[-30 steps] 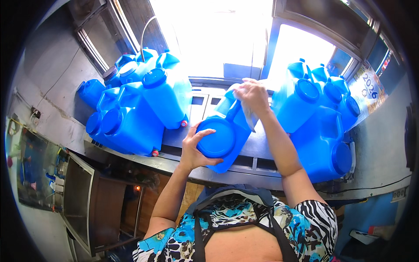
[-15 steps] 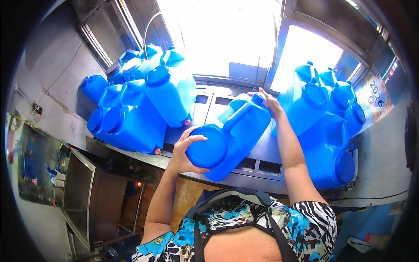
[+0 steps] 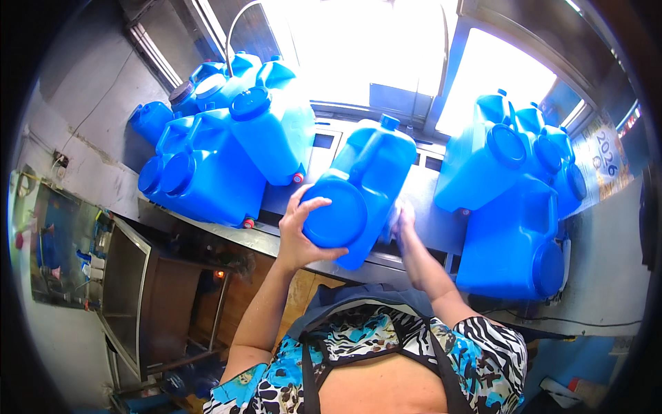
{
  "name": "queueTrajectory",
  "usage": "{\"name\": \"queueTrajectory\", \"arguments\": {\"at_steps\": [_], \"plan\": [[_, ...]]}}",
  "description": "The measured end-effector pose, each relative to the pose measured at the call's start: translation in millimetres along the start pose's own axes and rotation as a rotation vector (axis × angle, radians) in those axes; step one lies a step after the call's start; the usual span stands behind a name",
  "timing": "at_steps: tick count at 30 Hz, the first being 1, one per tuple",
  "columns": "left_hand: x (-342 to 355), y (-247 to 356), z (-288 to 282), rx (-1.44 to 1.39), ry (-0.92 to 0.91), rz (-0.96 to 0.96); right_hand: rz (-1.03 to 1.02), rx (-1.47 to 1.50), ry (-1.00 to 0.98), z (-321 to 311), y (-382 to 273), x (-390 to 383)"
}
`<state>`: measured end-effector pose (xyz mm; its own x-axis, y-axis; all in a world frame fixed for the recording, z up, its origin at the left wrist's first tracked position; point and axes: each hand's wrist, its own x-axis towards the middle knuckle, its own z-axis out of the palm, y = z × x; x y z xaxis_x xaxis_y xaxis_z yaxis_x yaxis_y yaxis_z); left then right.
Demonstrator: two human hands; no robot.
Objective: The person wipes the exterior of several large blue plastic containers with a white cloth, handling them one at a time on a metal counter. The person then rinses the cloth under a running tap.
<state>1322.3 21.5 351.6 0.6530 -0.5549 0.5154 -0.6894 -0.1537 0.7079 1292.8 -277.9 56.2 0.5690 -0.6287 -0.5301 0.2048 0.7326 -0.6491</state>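
The blue jug (image 3: 378, 181) is held at a slant over the steel counter (image 3: 441, 224), lid end nearest. Its round lid (image 3: 336, 215) is clasped by the left hand (image 3: 296, 236), fingers and thumb spread around the rim. The right hand (image 3: 404, 219) is lowered beside the jug's right side, elbow bent; its grip cannot be told. Farther off, jugs (image 3: 217, 181) are grouped on both sides.
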Motion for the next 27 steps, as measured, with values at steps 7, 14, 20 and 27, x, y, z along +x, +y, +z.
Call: {"name": "queueTrajectory", "arguments": {"at_steps": [7,14,20,27], "plan": [[23.8,-12.7,16.8,0.087,0.039,0.084,-0.674,-0.161,-0.311,114.7,-133.0,-4.7],[26.4,-10.5,32.8,0.117,0.084,0.057,0.15,-0.11,-0.095,15.4,19.9,-2.9],[27.2,-4.7,39.8,0.126,0.145,0.013,0.278,0.09,0.054,12.2,46.8,-81.2],[35.4,11.4,60.8,-0.027,0.043,-0.176,-0.472,-0.019,-0.267,132.9,-123.5,-195.4]]}}
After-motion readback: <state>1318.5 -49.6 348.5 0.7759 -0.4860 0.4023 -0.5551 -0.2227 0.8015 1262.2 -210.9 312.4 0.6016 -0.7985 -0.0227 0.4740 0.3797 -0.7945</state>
